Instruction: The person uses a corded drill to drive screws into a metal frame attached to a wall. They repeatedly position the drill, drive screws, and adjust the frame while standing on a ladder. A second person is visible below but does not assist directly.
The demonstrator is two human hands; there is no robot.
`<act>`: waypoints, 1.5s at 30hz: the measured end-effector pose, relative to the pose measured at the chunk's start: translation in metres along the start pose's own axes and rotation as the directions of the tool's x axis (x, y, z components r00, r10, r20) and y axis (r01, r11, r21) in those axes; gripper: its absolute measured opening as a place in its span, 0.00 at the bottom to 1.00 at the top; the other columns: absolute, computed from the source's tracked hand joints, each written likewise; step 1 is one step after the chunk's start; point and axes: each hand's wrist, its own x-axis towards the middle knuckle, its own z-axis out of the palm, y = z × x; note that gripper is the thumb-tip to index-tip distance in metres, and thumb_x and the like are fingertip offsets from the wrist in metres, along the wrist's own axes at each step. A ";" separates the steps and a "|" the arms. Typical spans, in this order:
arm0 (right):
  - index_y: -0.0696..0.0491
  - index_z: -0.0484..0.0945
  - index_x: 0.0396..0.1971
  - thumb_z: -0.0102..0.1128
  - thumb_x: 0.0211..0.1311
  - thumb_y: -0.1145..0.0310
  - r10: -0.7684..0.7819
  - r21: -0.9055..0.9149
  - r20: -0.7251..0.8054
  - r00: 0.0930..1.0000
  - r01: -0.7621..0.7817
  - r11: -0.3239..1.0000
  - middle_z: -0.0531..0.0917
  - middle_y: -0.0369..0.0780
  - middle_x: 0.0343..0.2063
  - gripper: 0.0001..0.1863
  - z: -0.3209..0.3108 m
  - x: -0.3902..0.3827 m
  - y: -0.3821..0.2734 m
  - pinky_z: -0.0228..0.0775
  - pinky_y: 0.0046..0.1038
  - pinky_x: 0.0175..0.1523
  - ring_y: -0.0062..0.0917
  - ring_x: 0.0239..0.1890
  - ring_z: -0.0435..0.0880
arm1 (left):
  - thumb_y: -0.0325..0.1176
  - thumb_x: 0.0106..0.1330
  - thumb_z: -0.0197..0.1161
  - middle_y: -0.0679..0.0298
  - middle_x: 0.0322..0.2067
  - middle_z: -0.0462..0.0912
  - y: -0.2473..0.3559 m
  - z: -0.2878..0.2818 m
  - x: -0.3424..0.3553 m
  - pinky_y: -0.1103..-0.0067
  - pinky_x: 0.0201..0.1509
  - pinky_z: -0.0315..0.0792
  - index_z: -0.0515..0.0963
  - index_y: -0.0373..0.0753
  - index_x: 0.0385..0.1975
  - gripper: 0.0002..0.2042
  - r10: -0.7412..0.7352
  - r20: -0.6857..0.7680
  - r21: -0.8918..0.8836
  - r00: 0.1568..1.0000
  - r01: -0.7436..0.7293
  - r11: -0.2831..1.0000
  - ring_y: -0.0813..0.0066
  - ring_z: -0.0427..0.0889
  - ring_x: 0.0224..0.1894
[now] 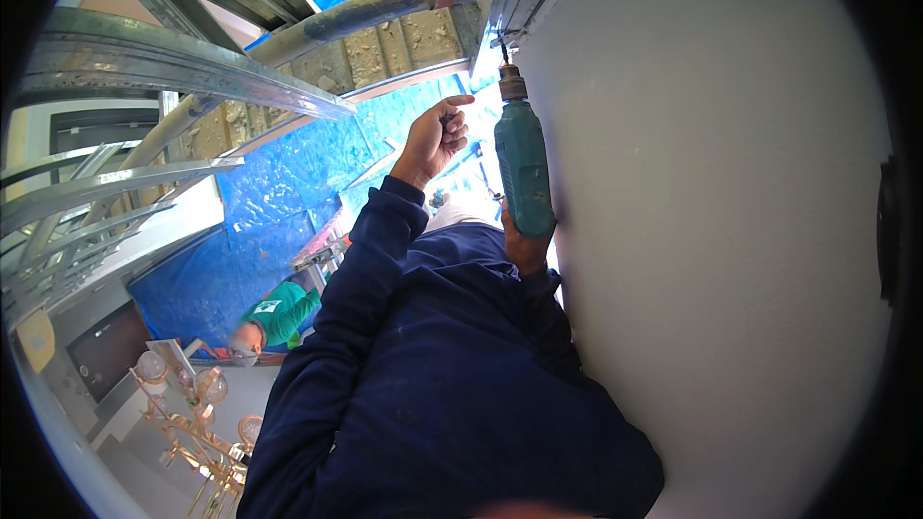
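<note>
A teal power drill with a thin bit stands upright in the view beside the white wall, its bit at a narrow, rough metal-and-plaster edge. My right hand is wrapped round the drill, mostly hidden behind its body. My left hand is just left of the drill, not touching it, index finger reaching toward the chuck and the other fingers curled; what they hold, if anything, I cannot make out.
The white wall fills the right side. Metal channels, a pipe and dusty boards span the upper left. Far below are blue sheeting, a co-worker in green and a gold globe chandelier.
</note>
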 end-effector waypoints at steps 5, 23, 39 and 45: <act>0.59 0.82 0.36 0.70 0.54 0.72 -0.033 -0.007 0.017 0.999 0.033 0.999 0.86 0.45 0.30 0.10 0.000 0.002 0.004 0.78 0.33 0.39 0.36 0.32 0.87 | 0.28 0.70 0.46 0.74 0.18 0.60 -0.001 -0.002 0.001 0.85 0.22 0.53 0.72 0.31 0.54 0.16 0.009 -0.028 -0.002 1.000 -0.009 1.000 0.86 0.55 0.18; 0.60 0.84 0.38 0.67 0.59 0.74 0.071 0.070 0.006 0.997 -0.071 0.995 0.88 0.45 0.34 0.09 0.000 0.004 -0.016 0.78 0.33 0.44 0.34 0.37 0.88 | 0.41 0.75 0.57 0.79 0.18 0.52 0.016 0.055 0.027 0.83 0.22 0.44 0.71 0.46 0.30 0.11 0.065 -0.017 0.213 0.998 -0.060 0.975 0.88 0.49 0.17; 0.61 0.83 0.37 0.66 0.60 0.73 0.077 0.096 0.026 0.997 -0.080 0.992 0.88 0.47 0.34 0.09 -0.002 0.006 -0.018 0.77 0.35 0.44 0.38 0.36 0.87 | 0.41 0.76 0.56 0.80 0.17 0.51 0.021 0.064 0.034 0.84 0.21 0.44 0.71 0.47 0.31 0.10 0.049 -0.008 0.148 0.999 -0.047 0.988 0.87 0.47 0.17; 0.62 0.83 0.37 0.67 0.60 0.72 0.094 0.136 0.020 0.995 -0.096 0.986 0.87 0.46 0.33 0.09 -0.001 0.005 -0.020 0.77 0.34 0.43 0.36 0.35 0.87 | 0.40 0.76 0.55 0.80 0.16 0.52 0.019 0.064 0.037 0.83 0.22 0.45 0.77 0.38 0.45 0.12 0.058 0.042 0.094 0.997 -0.062 0.994 0.88 0.50 0.17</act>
